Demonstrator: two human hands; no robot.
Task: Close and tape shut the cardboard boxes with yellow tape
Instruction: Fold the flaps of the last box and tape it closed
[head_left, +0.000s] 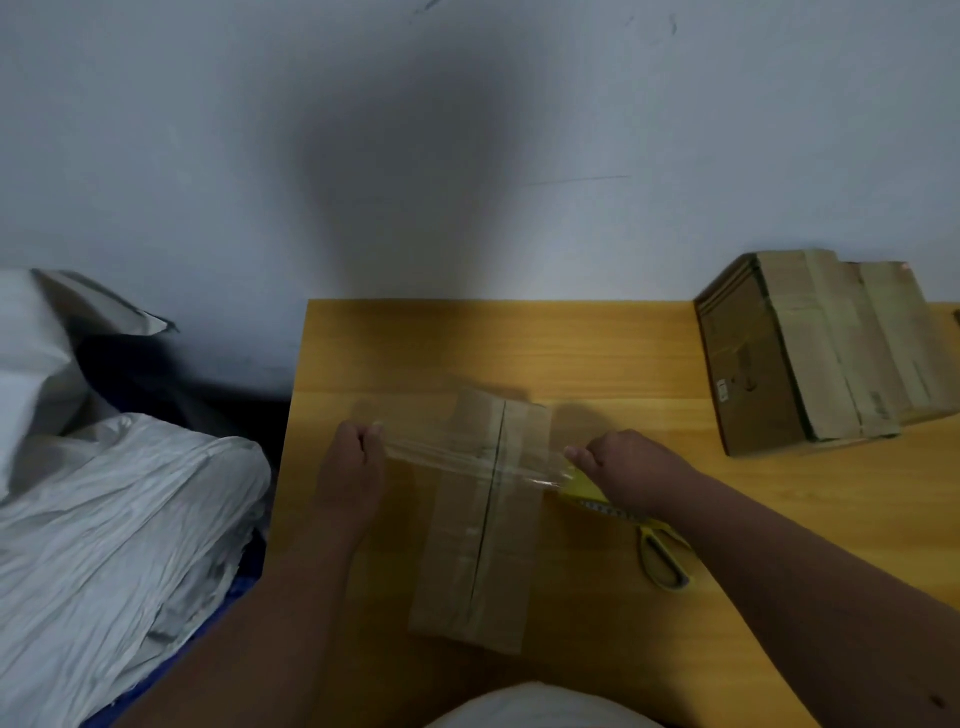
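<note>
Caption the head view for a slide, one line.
Both hands, left and right, stretch a strip of tape across a closed cardboard box on the wooden table.

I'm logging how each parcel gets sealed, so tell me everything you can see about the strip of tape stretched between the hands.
The tape strip looks clear and glossy rather than yellow, slightly wrinkled. It runs taut across the brown cardboard box, crossing its centre seam near the far end. The left hand pinches one end; the right hand holds the other.

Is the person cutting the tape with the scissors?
No, the scissors lie on the table while both hands hold the tape strip across the box.
</note>
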